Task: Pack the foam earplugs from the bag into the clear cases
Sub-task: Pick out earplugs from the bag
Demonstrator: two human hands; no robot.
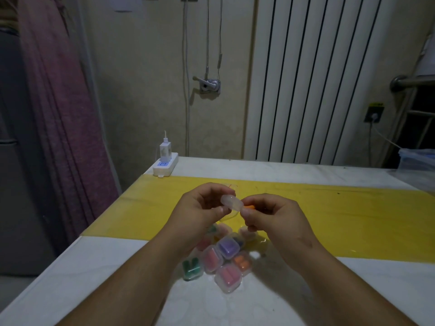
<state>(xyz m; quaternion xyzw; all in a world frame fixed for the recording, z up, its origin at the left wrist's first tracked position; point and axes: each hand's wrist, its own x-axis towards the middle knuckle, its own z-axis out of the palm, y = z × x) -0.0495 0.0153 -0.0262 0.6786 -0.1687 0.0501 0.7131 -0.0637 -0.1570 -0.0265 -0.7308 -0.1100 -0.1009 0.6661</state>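
Note:
My left hand [200, 208] holds a small clear case [231, 202] above the table, fingers curled round it. My right hand [270, 214] pinches an orange foam earplug [250, 207] right beside the case's edge. Below my hands lies a cluster of several clear cases with earplugs inside: a purple one [227, 247], a pink one [211, 258], a green one [191, 269], an orange one [242, 261] and another pink one [227, 277]. A clear plastic bag [259, 243] lies partly hidden under my right wrist.
The white table [106, 278] has a yellow sheet [341, 220] across its middle. A white power strip with a charger [164, 164] sits at the far left corner. A blue-lidded clear box [416, 161] stands at the far right edge. A radiator lines the wall behind.

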